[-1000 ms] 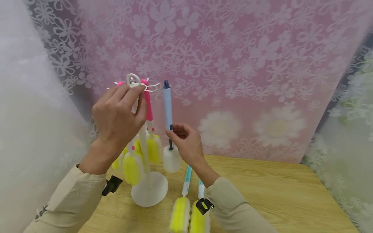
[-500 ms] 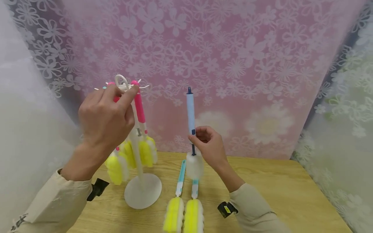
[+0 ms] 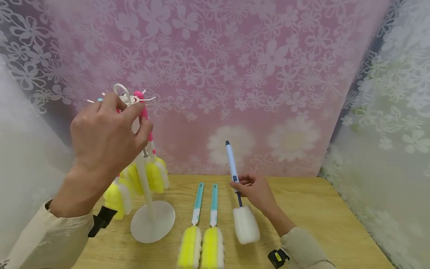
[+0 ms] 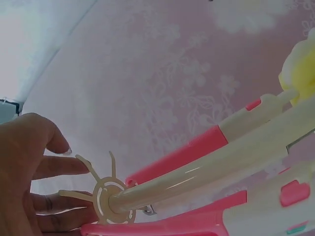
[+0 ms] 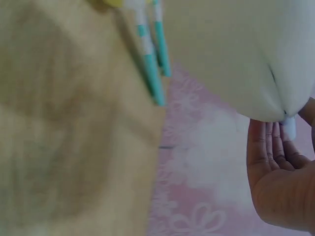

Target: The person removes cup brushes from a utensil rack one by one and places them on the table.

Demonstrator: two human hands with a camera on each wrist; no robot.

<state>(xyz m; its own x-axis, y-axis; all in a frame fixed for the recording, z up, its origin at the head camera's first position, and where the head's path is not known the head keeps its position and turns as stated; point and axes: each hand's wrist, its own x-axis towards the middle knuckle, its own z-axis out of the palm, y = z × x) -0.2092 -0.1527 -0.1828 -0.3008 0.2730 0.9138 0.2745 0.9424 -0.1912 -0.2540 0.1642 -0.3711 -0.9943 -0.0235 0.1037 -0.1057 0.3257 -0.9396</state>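
My left hand (image 3: 107,138) is at the top of a white brush stand (image 3: 147,183), fingers bent around its ring of hooks (image 4: 110,196). Bottle brushes with pink handles (image 4: 182,152) and yellow-and-white sponge heads (image 3: 156,175) hang from it, partly hidden by the hand. Between thumb and fingers, my right hand (image 3: 256,192) pinches the lower handle of a light blue cup brush (image 3: 231,160). The brush tilts, its white sponge head (image 3: 246,226) pointing down close over the table. In the right wrist view that sponge (image 5: 236,54) looms large and hides the handle.
Two teal-handled brushes, a left one (image 3: 190,246) and a right one (image 3: 212,246), lie side by side on the wooden table (image 3: 302,213) between stand and right hand. A pink floral curtain (image 3: 235,74) hangs behind the table. The stand's round base (image 3: 152,228) rests at the left.
My right hand has carried the light blue cup brush away from the stand, rightward and down past the teal-handled brushes, and the brush now tilts. My left hand stays at the stand's top.
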